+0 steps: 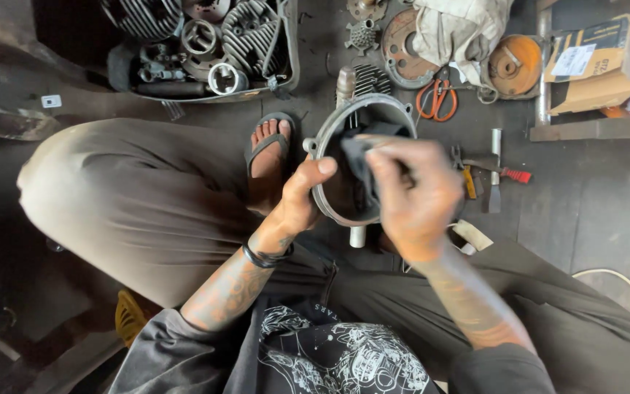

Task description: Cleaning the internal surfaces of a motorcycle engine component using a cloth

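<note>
A round grey metal engine cover (397,109) is held upright above my lap, its hollow side facing me. My left hand (302,197) grips its left rim, thumb over the edge. My right hand (413,186) presses a dark cloth (359,157) into the cover's inside. A short metal tube (358,236) sticks out under the cover. I squat on the floor, my sandalled foot (268,146) just left of the cover.
A tray (291,55) of finned engine parts sits at the top left. Orange-handled scissors (437,98), a pale rag (457,29), round metal discs (516,64), a cardboard box (592,62), and hand tools (494,175) lie on the dark floor to the right.
</note>
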